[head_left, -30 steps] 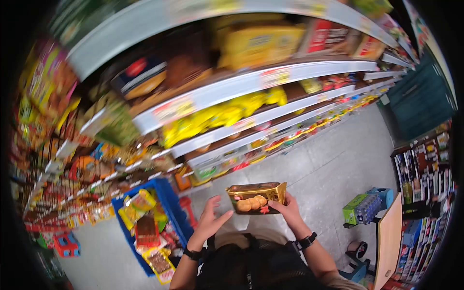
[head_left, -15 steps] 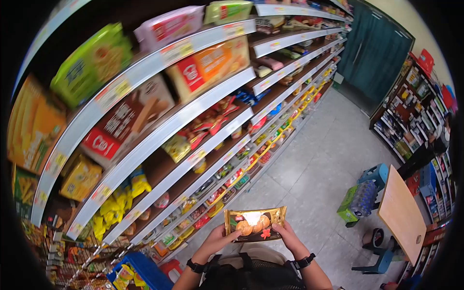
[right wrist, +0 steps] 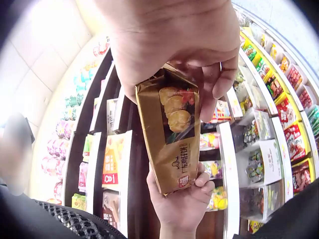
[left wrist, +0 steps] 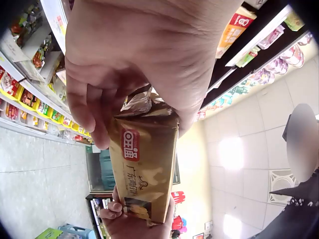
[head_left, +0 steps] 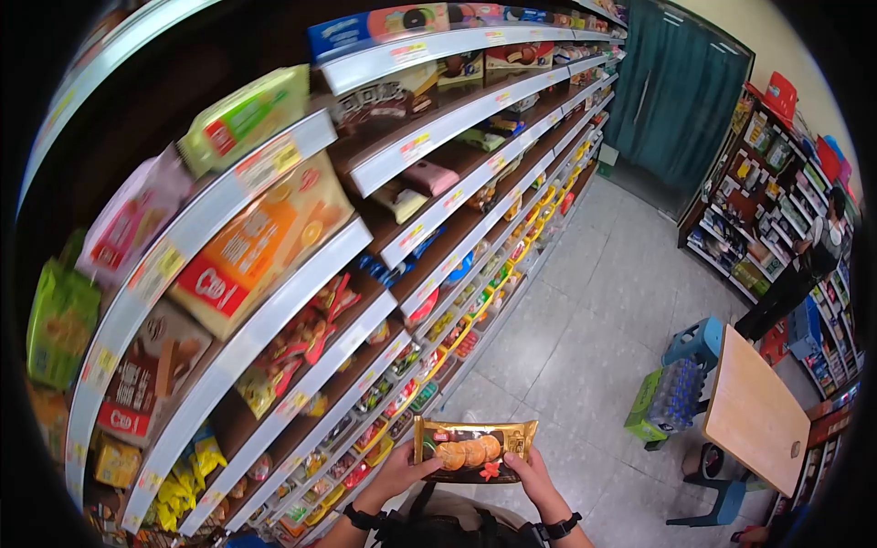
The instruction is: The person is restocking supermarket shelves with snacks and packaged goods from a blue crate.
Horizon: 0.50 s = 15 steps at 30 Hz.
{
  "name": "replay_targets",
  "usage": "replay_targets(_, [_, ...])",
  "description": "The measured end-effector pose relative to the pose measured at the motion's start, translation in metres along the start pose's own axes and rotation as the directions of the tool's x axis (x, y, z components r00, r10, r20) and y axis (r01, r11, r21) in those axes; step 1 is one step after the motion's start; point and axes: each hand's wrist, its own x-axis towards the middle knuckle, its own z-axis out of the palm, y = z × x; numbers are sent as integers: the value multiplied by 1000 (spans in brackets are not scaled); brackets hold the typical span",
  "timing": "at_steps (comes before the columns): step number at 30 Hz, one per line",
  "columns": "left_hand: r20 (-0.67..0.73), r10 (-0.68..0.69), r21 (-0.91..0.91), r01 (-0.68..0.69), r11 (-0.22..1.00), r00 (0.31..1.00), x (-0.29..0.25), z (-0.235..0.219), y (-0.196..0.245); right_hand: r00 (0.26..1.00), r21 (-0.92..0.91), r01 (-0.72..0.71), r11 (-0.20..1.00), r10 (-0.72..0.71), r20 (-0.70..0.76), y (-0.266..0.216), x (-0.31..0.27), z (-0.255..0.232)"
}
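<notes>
Head view | I see gold biscuit packet (head_left: pixel 477 453) held between left hand (head_left: pixel 398 475) and right hand (head_left: pixel 536 479) | left fingers (left wrist: pixel 81 105) clamped on packet's left end | right fingers (right wrist: pixel 228 79) clamped on packet's right end | thumbs (head_left: pixel 426 469) over packet's printed face | shelves (head_left: pixel 438 138) left of packet

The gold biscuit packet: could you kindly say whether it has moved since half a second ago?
Yes: in the head view, the packet now sits farther right of the orange carton.
</notes>
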Motion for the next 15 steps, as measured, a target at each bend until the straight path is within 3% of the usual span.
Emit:
replay_targets(10, [143, 62, 38, -68, 997, 988, 251, 29, 109, 988, -74, -55, 996, 44, -149, -119, 170, -113])
replay_targets(13, [138, 177, 80, -189, 979, 974, 314, 43, 136, 977, -96, 103, 990, -119, -179, -154, 211, -137])
replay_targets(15, [172, 202, 68, -217, 974, 964, 358, 53, 162, 976, -111, 94, 989, -114, -187, -172, 241, -165])
